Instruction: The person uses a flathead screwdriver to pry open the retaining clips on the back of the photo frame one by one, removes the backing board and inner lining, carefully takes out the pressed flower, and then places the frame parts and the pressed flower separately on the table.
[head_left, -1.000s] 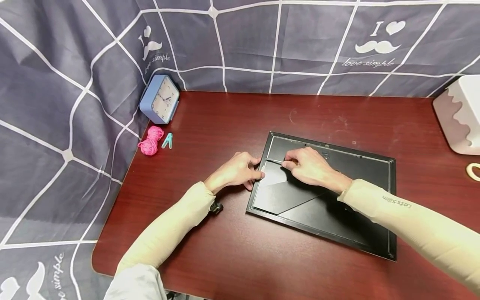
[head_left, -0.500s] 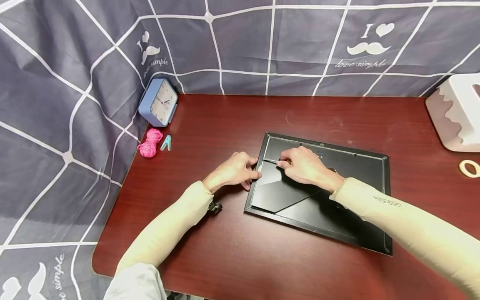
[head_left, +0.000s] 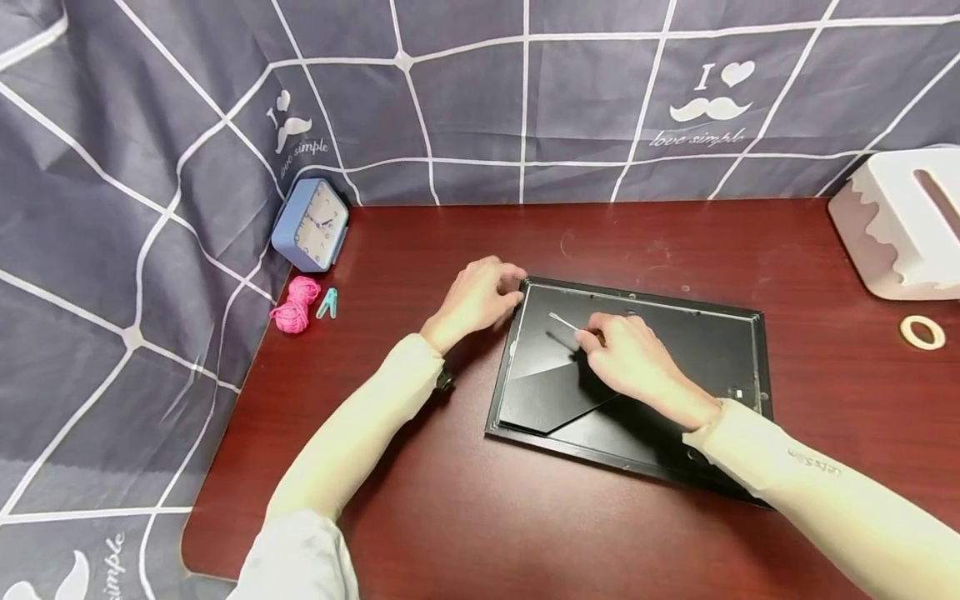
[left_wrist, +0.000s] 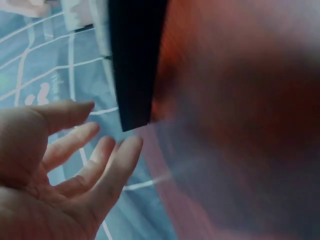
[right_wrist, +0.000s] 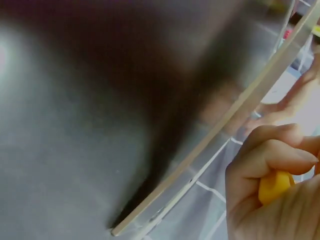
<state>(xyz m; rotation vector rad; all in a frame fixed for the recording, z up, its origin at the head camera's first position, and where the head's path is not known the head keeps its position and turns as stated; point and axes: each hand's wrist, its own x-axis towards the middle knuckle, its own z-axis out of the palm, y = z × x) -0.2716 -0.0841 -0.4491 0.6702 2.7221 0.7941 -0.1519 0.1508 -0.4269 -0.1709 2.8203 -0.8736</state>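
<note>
A black picture frame (head_left: pixel 570 453) lies back side up on the table, its stand flap (head_left: pixel 547 402) against the backing. Above the backing, my right hand (head_left: pixel 633 352) grips a small screwdriver (head_left: pixel 564 322), its thin metal shaft pointing toward the frame's left side. The yellow handle (right_wrist: pixel 275 188) shows between curled fingers in the right wrist view. At the frame's upper left corner is my left hand (head_left: pixel 478 293). In the left wrist view its fingers (left_wrist: pixel 112 180) are spread and loosely bent beside the frame's dark edge (left_wrist: pixel 136 65); contact is hard to tell.
A blue clock (head_left: pixel 311 225), pink yarn (head_left: pixel 296 305) and a teal clip (head_left: pixel 327 303) stand at the table's left. A white tissue box (head_left: pixel 892 225) and a pale ring (head_left: pixel 922 332) are at the right. Patterned grey cloth (head_left: pixel 472 100) hangs behind.
My left hand has moved from the frame's left edge up to its corner, its fingers loosening. The screwdriver tip has come away from that edge. The head view has tilted up.
</note>
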